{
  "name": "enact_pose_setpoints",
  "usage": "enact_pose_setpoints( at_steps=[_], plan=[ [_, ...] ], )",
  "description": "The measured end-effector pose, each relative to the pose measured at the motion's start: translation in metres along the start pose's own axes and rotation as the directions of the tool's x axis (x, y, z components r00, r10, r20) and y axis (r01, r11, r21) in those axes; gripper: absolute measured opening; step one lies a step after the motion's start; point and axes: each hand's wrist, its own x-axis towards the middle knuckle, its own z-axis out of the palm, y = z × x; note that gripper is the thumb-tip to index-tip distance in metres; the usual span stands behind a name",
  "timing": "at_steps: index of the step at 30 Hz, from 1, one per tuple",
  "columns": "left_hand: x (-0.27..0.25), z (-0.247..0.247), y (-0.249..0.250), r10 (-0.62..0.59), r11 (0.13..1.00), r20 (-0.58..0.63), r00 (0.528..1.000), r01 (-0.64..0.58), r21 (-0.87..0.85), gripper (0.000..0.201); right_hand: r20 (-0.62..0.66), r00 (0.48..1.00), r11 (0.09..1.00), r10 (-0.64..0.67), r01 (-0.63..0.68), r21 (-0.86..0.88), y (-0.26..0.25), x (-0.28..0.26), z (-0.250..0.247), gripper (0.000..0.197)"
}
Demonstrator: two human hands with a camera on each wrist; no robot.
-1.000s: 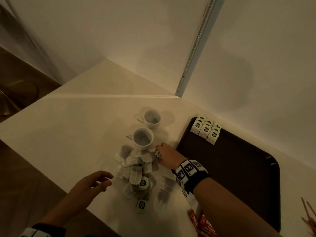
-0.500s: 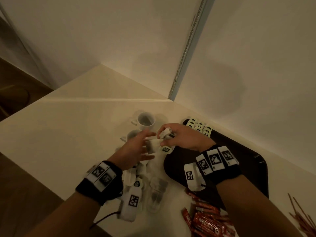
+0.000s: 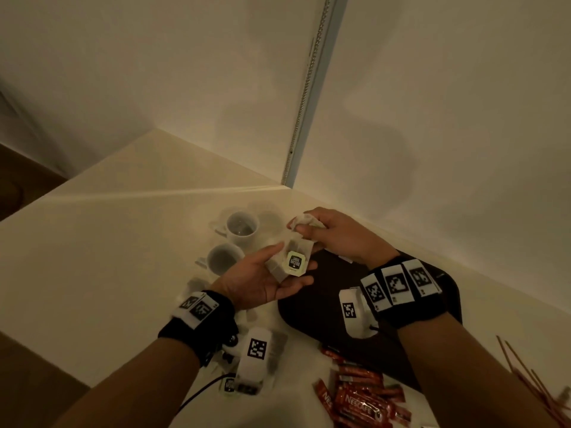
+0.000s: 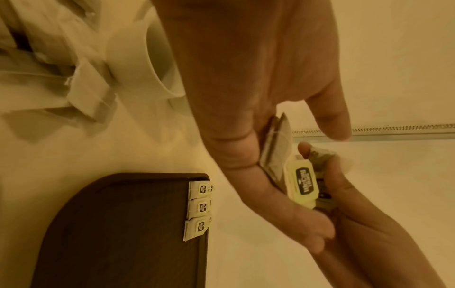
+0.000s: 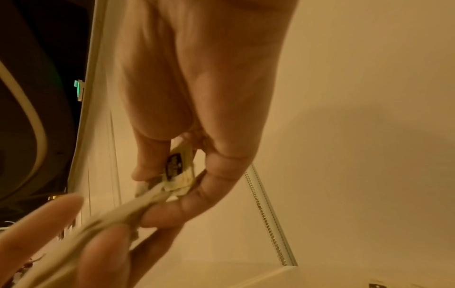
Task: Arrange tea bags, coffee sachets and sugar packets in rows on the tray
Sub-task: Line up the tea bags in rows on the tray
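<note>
Both hands meet above the left end of the dark brown tray [image 3: 327,307]. My left hand [image 3: 278,273] is palm up and holds a tea bag [image 3: 296,263] with a pale label between thumb and fingers. My right hand [image 3: 309,233] pinches more tea bags [image 3: 304,220] just beyond it; in the right wrist view their label [image 5: 177,169] sits between its thumb and fingers. A short row of tea bags [image 4: 199,206] lies at the tray's [image 4: 110,233] far end. Red coffee sachets [image 3: 355,400] lie near the front edge.
Two white cups [image 3: 242,227] [image 3: 223,258] stand left of the tray, close to the hands. Loose tea bags [image 4: 49,78] are piled beside them on the counter. Thin stir sticks [image 3: 525,375] lie at the right. Walls close off the corner behind.
My right hand lifted tea bags off the counter pile. My left hand rose from the front edge to meet it, and one tea bag now sits in the left hand.
</note>
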Motion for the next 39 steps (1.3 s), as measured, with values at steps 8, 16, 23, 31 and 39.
enact_pose_setpoints(
  at_steps=[8,16,23,31,39],
  plan=[
    [0.006,0.002,0.0,0.029,0.998,0.021,0.999,-0.03,0.047,0.035,-0.143,0.985,0.994,-0.099,0.093,-0.054,-0.011,0.0,-0.008,0.027],
    [0.013,-0.004,0.011,0.137,0.989,0.064,0.988,-0.14,0.048,0.039,-0.184,0.948,0.926,-0.261,0.192,-0.325,-0.034,-0.011,-0.023,0.017],
    [0.017,0.021,0.026,0.285,0.889,0.123,0.951,-0.31,0.337,0.032,-0.117,0.919,0.779,-0.376,0.246,-0.577,-0.053,-0.02,-0.025,0.014],
    [0.02,0.044,0.03,0.592,0.566,0.166,0.789,-0.553,0.611,0.014,-0.192,0.896,0.854,-0.401,0.289,-0.432,-0.073,-0.029,-0.033,0.01],
    [0.028,0.044,0.024,0.647,0.536,0.143,0.749,-0.58,0.613,0.02,-0.279,0.888,0.9,-0.367,0.263,-0.347,-0.066,-0.029,-0.034,0.008]
  ],
)
